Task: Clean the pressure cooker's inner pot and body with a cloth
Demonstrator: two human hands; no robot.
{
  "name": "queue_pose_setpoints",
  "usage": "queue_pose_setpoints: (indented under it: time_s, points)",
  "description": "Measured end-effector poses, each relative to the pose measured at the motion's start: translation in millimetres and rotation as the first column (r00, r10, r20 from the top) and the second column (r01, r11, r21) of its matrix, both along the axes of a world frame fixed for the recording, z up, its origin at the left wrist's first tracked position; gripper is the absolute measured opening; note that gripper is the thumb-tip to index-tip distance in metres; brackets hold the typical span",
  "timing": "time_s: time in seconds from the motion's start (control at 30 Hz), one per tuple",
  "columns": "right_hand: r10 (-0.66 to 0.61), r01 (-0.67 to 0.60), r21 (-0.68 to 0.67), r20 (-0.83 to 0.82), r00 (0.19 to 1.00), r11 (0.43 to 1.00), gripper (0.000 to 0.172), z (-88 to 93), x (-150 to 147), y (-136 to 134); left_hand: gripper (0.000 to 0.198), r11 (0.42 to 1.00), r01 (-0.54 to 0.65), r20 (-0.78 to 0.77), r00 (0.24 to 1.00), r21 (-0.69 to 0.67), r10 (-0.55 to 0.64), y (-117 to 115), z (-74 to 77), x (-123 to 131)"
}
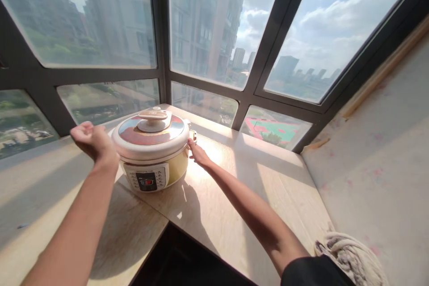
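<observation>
A white and pale gold electric pressure cooker [150, 152] stands upright on the sill, its round lid on and a thick lid handle [154, 120] on top. Its front carries a dark control panel [147, 181]. At the cooker's right side, my right hand [198, 153] has thumb and fingers closed at the side handle [193, 135]. My left hand [95, 141] is raised beside the cooker's left rim, wrist bent and fingers curled in, with nothing visible in it. Whether the left wrist touches the rim cannot be made out.
Dark-framed windows [163, 31] meet in a corner behind the cooker. The wood-patterned sill [275, 187] runs to both sides. A dark opening [184, 259] lies below its front edge. Bundled pale fabric [351, 259] sits at lower right by the patterned wall [378, 165].
</observation>
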State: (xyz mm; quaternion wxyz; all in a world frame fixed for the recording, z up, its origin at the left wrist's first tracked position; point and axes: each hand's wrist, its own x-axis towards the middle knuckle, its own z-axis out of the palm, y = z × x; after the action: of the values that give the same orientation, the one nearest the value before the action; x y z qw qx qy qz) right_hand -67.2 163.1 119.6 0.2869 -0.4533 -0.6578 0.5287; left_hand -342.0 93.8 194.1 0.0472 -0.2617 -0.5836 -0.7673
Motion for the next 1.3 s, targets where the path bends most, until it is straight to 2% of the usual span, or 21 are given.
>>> queue_pose_setpoints:
  time_s: [0.03,0.07,0.13,0.17,0.2,0.27,0.33,0.37,0.47,0.53,0.57,0.6,0.67,0.73,0.8,0.87,0.93,1.07,1.17,1.3]
  points:
    - [0.025,-0.024,-0.035,0.015,1.000,0.999,0.082,-1.6,8.9,-3.3,0.025,0.995,-0.079,0.002,0.997,0.064,0.079,-4.5,6.9,19.6]
    - [0.056,-0.054,-0.074,0.024,0.998,0.996,0.080,-4.8,19.4,-7.8,0.021,0.995,-0.053,-0.031,0.998,0.086,0.056,-9.3,12.7,43.0]
    - [0.112,-0.107,-0.151,0.027,0.993,0.983,0.073,-15.9,44.4,-19.9,0.008,0.987,0.098,-0.137,0.987,0.124,-0.081,-18.1,19.9,97.3]
    - [0.129,-0.123,-0.185,0.022,0.991,0.975,0.069,-23.3,58.7,-27.2,0.011,0.975,0.194,-0.200,0.965,0.110,-0.170,-21.5,20.6,126.1]
    - [0.129,-0.123,-0.207,0.016,0.991,0.971,0.064,-31.4,73.9,-35.3,0.013,0.961,0.256,-0.246,0.943,0.103,-0.225,-24.3,18.8,155.0]
    - [0.094,-0.093,-0.228,-0.005,0.996,0.969,0.053,-48.8,106.8,-53.5,0.017,0.918,0.396,-0.328,0.865,-0.021,-0.380,-27.7,7.0,210.5]
    - [0.014,-0.021,-0.221,-0.035,0.999,0.975,0.048,-66.5,143.2,-74.2,0.020,0.834,0.537,-0.354,0.760,-0.130,-0.545,-29.8,-16.3,262.1]
    - [-0.047,0.036,-0.204,-0.051,0.998,0.978,0.048,-75.4,163.1,-85.2,0.021,0.773,0.605,-0.338,0.698,-0.191,-0.631,-30.8,-31.9,286.5]
    - [-0.234,0.222,-0.135,-0.077,0.969,0.966,0.051,-102.2,229.7,-119.2,0.025,0.536,0.752,-0.198,0.500,-0.384,-0.843,-35.9,-87.9,354.6]
    - [-0.469,0.469,-0.032,-0.108,0.877,0.883,0.053,-118.1,275.4,-141.3,0.025,0.421,0.771,-0.123,0.416,-0.478,-0.901,-42.1,-125.9,393.3]
    - [-0.554,0.559,0.029,-0.108,0.826,0.828,0.053,-124.4,295.9,-151.6,0.025,0.387,0.766,-0.096,0.397,-0.514,-0.913,-46.0,-143.0,409.4]
    - [-0.584,0.592,0.075,-0.103,0.805,0.803,0.053,-129.1,313.6,-161.1,0.026,0.354,0.764,-0.084,0.370,-0.540,-0.925,-50.4,-158.3,422.8]
    - [-0.602,0.606,0.139,-0.079,0.795,0.783,0.051,-134.1,337.5,-175.7,0.028,0.312,0.753,-0.105,0.310,-0.580,-0.945,-59.3,-182.4,440.4]
    - [-0.588,0.584,0.184,-0.035,0.808,0.791,0.048,-134.4,346.0,-182.7,0.029,0.319,0.725,-0.174,0.269,-0.611,-0.947,-66.4,-197.9,447.0]
    - [-0.600,0.579,0.236,0.021,0.799,0.780,0.043,-132.3,344.0,-183.0,0.029,0.337,0.707,-0.229,0.247,-0.622,-0.942,-70.5,-206.3,446.1]
    - [-0.625,0.586,0.280,0.070,0.778,0.761,0.040,-130.1,338.6,-180.7,0.029,0.328,0.712,-0.224,0.239,-0.621,-0.945,-71.6,-209.7,442.1]
    - [-0.643,0.597,0.296,0.088,0.761,0.746,0.039,-128.9,335.1,-179.6,0.028,0.294,0.735,-0.172,0.239,-0.612,-0.956,-71.1,-210.6,437.5]
    - [-0.639,0.596,0.284,0.086,0.764,0.751,0.038,-129.9,336.0,-183.3,0.026,0.234,0.771,-0.084,0.230,-0.593,-0.970,-71.9,-210.6,430.1]
    - [-0.633,0.586,0.297,0.087,0.769,0.754,0.037,-132.5,336.7,-186.1,0.026,0.211,0.766,-0.122,0.173,-0.607,-0.977,-76.0,-210.7,427.5]
    - [-0.617,0.550,0.358,0.102,0.780,0.754,0.034,-136.5,334.3,-186.8,0.027,0.213,0.741,-0.202,0.106,-0.637,-0.974,-80.7,-209.9,427.8]
